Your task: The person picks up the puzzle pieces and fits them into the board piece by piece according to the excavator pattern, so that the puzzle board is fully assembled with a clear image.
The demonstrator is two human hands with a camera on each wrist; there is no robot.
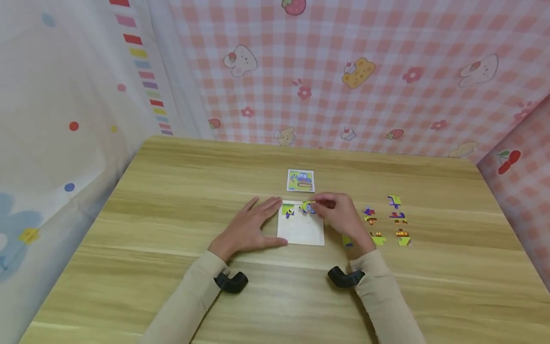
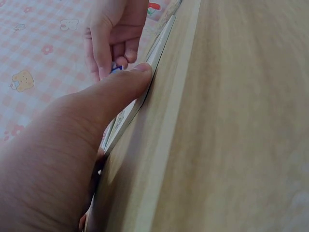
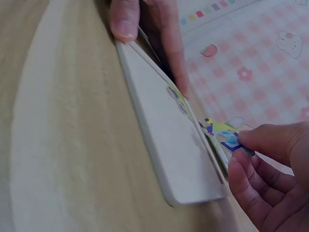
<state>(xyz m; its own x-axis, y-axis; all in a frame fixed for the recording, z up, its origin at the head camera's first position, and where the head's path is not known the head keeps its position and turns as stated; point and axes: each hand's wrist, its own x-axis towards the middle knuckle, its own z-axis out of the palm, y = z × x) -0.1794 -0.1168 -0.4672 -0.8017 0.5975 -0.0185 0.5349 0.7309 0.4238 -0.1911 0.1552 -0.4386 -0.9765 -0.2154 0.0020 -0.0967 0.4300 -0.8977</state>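
Observation:
A white puzzle tray [image 1: 301,232] lies on the table. In its upper left corner sits one puzzle piece [image 1: 288,210], green and yellow. My left hand [image 1: 246,228] spreads along the tray's left side, fingertips at the top corner and thumb on the bottom edge; the left wrist view shows that thumb [image 2: 130,79] pressing the rim. Between thumb and fingers my right hand [image 1: 343,216] pinches a second jigsaw piece [image 3: 224,134], yellow-green with blue, tilted over the tray's top edge. Part of this piece is hidden by the fingertips.
Just behind the tray lies a small picture card [image 1: 301,180] showing an excavator. Several loose puzzle pieces [image 1: 398,218] are spread to the right, some partly behind my right wrist. A checked pink cloth [image 1: 326,114] hangs along the table's back edge.

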